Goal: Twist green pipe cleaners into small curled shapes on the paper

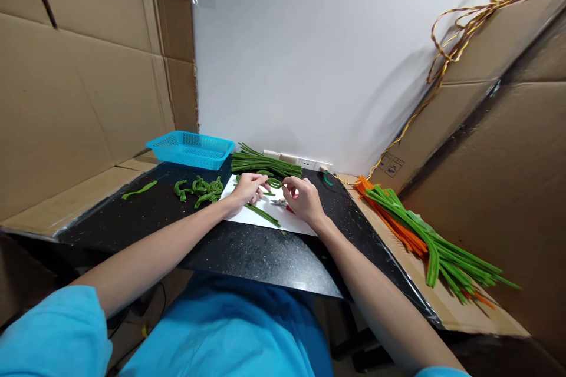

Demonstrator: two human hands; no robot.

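Note:
A dark green pipe cleaner (275, 183) bent into a loop is held up between my two hands over a sheet of white paper (292, 224). My left hand (248, 189) pinches its left side, and the fingertips of my right hand (302, 199) close on its right side. Below them, pliers (278, 202) with red handles lie on the paper, partly hidden by my right hand. Straight green pipe cleaners (264, 215) rest on the paper near my left hand. To the left sits a pile of twisted green pieces (207, 189).
A bundle of dark green pipe cleaners (265, 162) lies at the back of the black table (265, 253). A blue basket (194, 150) stands back left. Orange (398, 227) and bright green pipe cleaners (437, 241) lie on cardboard at right. Cardboard walls flank both sides.

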